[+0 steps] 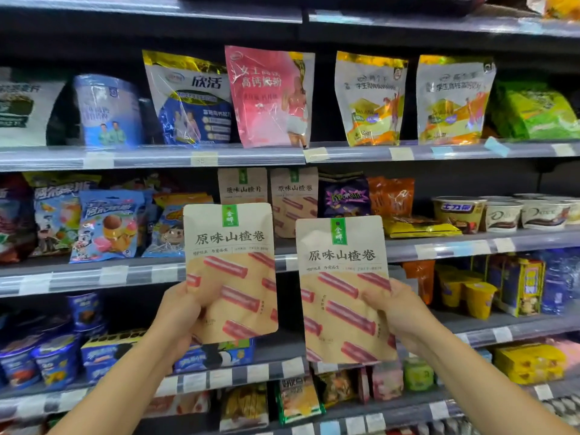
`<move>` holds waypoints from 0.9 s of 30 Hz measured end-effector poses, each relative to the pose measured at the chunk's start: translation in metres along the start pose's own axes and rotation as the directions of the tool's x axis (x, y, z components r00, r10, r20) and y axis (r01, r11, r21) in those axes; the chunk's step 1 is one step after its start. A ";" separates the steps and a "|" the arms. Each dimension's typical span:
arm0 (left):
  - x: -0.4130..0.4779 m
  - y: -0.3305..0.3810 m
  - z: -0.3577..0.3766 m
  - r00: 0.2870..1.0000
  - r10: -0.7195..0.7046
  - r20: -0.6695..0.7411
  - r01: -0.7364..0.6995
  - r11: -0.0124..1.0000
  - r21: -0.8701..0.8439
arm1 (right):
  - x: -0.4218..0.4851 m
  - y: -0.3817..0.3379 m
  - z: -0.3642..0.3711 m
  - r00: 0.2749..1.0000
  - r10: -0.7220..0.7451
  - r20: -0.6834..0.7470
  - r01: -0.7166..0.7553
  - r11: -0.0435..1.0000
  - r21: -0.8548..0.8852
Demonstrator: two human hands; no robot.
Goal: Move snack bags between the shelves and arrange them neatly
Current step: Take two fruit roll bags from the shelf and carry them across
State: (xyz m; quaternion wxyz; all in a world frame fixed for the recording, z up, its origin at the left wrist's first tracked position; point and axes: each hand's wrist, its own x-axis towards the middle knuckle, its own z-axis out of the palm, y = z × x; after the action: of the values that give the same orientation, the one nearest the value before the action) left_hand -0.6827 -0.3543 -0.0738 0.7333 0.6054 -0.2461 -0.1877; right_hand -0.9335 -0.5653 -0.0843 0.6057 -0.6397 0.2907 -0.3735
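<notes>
While both arms are raised, left hand [180, 312]: grasps left bag [230, 271] at its lower left edge, thumb on the front.
Right hand [395, 312]: grasps right bag [343, 290] at its right edge, thumb on the front.
Bags: upright, side by side, not touching, held in air before the middle shelf [439, 246].
Behind: two beige bags [293, 196] stand on that shelf, partly hidden.

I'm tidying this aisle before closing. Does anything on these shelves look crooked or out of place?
Yes. On the upper shelf rail, a blue price tag sits tilted while neighbouring tags lie straight. One shelf down, yellow packets lie flat beside the upright orange bag.
</notes>
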 end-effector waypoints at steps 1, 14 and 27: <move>0.013 0.001 0.003 1.000 -0.004 -0.002 0.004 1.000 -0.006 | 0.015 -0.004 0.003 1.000 -0.004 0.002 0.004 1.000 -0.006; 0.160 0.017 0.036 0.999 0.035 0.000 -0.035 0.998 -0.046 | 0.192 -0.023 0.038 0.999 -0.036 -0.014 0.037 0.991 0.125; 0.196 0.020 0.038 0.999 -0.006 -0.054 0.007 1.000 0.026 | 0.315 -0.049 0.075 0.999 -0.013 0.037 0.007 0.986 0.168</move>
State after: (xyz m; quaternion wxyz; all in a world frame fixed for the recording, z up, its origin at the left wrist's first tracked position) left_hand -0.5470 -0.4927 -0.0222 0.7311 0.6205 -0.2267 -0.1704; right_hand -0.7015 -0.7783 0.0047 0.6609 -0.5948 0.2436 -0.3874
